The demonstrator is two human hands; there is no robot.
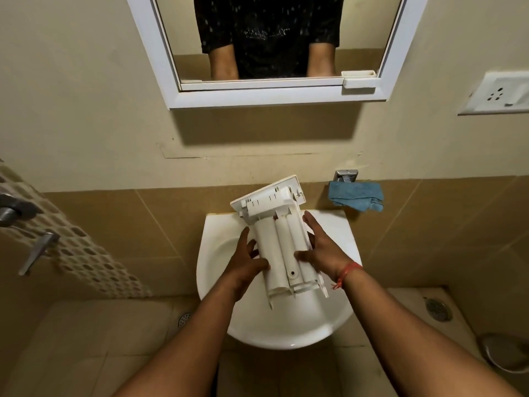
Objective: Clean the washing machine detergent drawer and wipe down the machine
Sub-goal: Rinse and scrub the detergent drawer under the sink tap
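While both hands, left hand (248,260) and right hand (320,250), gripped the upturned detergent drawer (282,239) by its sides above the sink (217,233), a wet grip might have slipped, cracking it against the basin.

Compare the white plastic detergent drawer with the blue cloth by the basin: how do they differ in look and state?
The white plastic detergent drawer is rigid and ribbed; the blue cloth is soft and crumpled. The drawer is gripped by the left hand and right hand over the white basin; the cloth hangs untouched at the wall, under a metal fitting. The drawer is underside up and tilted; the cloth droops. Both are at the basin.
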